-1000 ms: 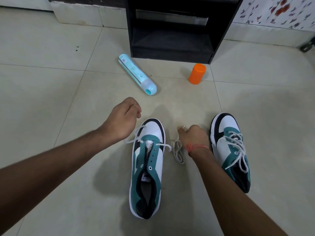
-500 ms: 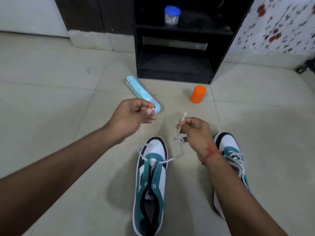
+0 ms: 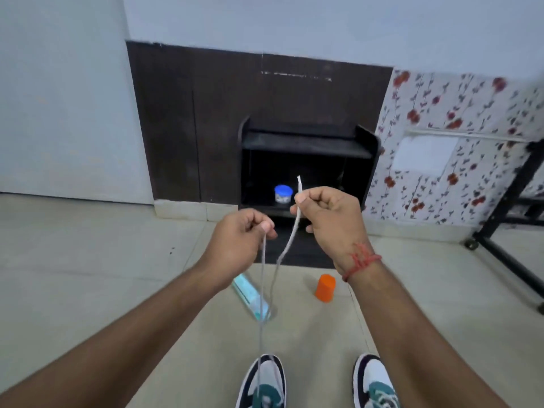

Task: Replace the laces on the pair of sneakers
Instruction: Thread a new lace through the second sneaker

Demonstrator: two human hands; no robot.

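Observation:
Two white, teal and black sneakers stand on the tiled floor at the bottom edge: the left sneaker (image 3: 262,384) and the right sneaker (image 3: 375,384), only their toes showing. A white lace (image 3: 287,248) runs up from the left sneaker in two strands. My left hand (image 3: 238,245) pinches one strand, and my right hand (image 3: 326,219) pinches the other with the lace tip sticking up above its fingers. Both hands are raised high above the shoes. The right sneaker still carries its own white lace.
A light blue bottle (image 3: 250,298) lies on the floor beyond the shoes, an orange cup (image 3: 324,288) beside it. A black shelf unit (image 3: 306,169) with a blue-lidded jar (image 3: 283,195) stands against the wall. A black wheeled frame (image 3: 506,231) is at the right.
Both hands have lifted from the shoe upward, drawing the two lace ends taut. The head has tilted up, so the sneakers have slid to the bottom edge.

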